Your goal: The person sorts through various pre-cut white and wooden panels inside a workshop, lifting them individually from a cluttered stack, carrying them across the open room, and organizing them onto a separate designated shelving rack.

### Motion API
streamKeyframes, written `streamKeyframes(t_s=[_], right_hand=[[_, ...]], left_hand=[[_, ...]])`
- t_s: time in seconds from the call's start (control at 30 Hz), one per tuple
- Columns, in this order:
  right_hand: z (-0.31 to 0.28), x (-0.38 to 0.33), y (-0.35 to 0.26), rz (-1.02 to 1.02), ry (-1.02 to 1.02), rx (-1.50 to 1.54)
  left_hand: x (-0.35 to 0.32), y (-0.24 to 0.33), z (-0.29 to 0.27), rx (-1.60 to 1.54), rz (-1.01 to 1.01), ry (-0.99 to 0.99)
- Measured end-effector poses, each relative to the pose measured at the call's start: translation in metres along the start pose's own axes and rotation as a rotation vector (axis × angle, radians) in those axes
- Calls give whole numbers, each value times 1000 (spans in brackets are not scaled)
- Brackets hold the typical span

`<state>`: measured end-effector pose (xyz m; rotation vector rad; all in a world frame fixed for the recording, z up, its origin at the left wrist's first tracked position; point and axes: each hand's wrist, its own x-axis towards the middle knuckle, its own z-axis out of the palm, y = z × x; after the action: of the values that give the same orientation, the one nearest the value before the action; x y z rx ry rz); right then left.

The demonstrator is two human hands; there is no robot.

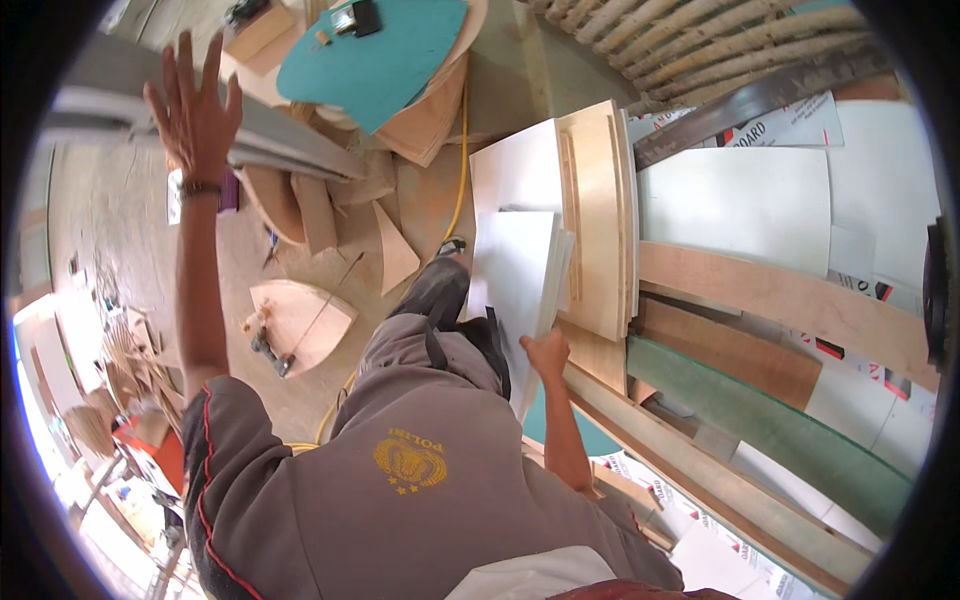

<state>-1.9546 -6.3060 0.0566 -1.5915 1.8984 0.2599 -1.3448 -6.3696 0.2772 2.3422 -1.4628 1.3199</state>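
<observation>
White panel, long axis pointing forward, right hand gripping edge.

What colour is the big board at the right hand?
The board is white, seen best in the head view.

The panel is white, the shirt grey-brown (piped red).

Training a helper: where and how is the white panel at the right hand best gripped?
Probably grip the white panel by its long right edge, from the right: its flat face offers little hold; the right hand curls at that edge.
</observation>
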Motion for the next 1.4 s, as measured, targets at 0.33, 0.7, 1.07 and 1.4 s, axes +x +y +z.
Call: streamKeyframes(t_s=[0.33,0.7,1.07,1.4], right_hand=[[10,102,-29,-138,11,-42],[29,204,-96,-185,-79,-106],[75,290,-135,-198,-91,-99],[113,341,-144,-117,-143,-153]], left_hand=[[-20,-36,13,-123,68,-56],[-24,-26,34,145,39,-33],[-36,-41,69,125,-19,25],[-16,-33,49,132,186,-86]])
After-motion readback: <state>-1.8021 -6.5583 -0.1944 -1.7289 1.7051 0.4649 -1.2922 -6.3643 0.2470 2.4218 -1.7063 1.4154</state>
